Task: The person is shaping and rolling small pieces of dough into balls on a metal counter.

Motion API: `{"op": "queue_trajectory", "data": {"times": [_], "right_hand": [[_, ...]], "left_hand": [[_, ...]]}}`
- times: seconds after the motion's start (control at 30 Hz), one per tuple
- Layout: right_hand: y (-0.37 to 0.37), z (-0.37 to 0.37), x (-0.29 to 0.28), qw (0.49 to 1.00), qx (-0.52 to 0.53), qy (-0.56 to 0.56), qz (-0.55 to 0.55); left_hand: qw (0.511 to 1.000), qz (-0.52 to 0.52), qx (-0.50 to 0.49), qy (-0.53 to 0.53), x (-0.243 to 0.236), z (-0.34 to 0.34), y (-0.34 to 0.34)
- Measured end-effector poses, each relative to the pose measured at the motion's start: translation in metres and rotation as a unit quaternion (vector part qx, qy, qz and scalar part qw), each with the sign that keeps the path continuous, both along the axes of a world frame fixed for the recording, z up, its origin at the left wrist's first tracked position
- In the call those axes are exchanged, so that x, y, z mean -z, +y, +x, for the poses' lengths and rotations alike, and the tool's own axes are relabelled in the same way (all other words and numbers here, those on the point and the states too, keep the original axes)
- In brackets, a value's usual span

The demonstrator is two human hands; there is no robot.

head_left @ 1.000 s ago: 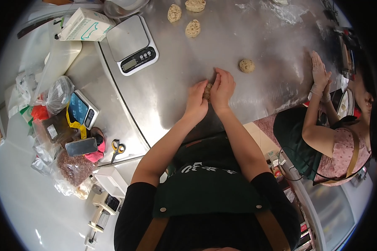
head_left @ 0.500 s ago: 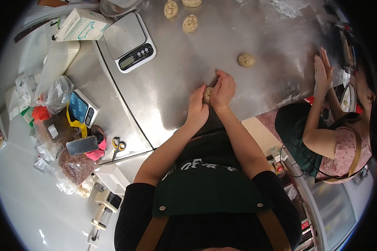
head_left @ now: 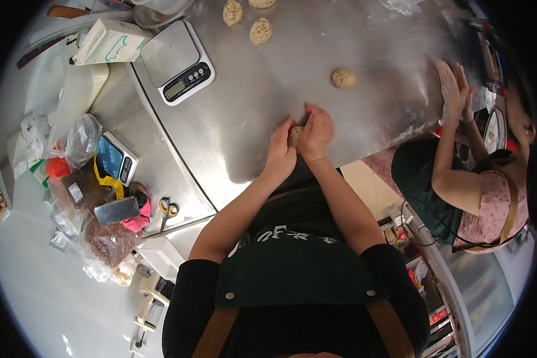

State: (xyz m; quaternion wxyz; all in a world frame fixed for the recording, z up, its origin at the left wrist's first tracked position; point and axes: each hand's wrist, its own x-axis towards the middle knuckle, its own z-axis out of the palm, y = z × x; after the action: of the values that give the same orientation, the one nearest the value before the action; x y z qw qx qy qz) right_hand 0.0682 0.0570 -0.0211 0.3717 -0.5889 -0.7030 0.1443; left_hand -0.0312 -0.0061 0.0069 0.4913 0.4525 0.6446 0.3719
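Two hands cupped around a piece of dough [head_left: 295, 136] near the front edge of a metal table [head_left: 238, 89].
The left hand [head_left: 280, 146] and the right hand [head_left: 316, 135] grasp the dough between them, fingers curved around its sides, with only a small speckled patch showing in the gap; whether it touches the metal cannot be told. Beyond the right hand, a round dough ball [head_left: 343, 78] lies alone, and farther off, toward the left, three lumps [head_left: 260, 31] sit near one another. A white scale [head_left: 178, 63] with a bare plate stands left of them, just beside a carton [head_left: 114, 41]. Scissors [head_left: 167, 213] and a phone [head_left: 117, 211] lie at the left. At the right, a co-worker holds two gloved hands [head_left: 453, 90] together.
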Motion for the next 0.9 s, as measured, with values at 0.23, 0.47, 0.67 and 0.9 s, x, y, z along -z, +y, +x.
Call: {"op": "queue_trajectory", "data": {"times": [0.23,0.47,0.67,0.9], "right_hand": [[-0.009,-0.008,-0.027,0.994,0.041,0.050,-0.083],[-0.015,0.006,-0.003,1.000,0.025,-0.001,-0.019],[-0.023,0.001,-0.009,0.995,0.019,0.081,-0.057],[0.013,-0.030,-0.031,0.998,-0.036,0.052,-0.002]], "left_hand": [[0.999,0.031,0.011,0.010,-0.023,0.013,-0.027],[0.999,0.041,-0.001,0.030,-0.006,0.008,-0.021],[0.998,0.018,0.015,-0.055,-0.010,0.007,-0.029],[0.991,0.090,-0.093,-0.025,-0.020,-0.002,-0.020]]}}
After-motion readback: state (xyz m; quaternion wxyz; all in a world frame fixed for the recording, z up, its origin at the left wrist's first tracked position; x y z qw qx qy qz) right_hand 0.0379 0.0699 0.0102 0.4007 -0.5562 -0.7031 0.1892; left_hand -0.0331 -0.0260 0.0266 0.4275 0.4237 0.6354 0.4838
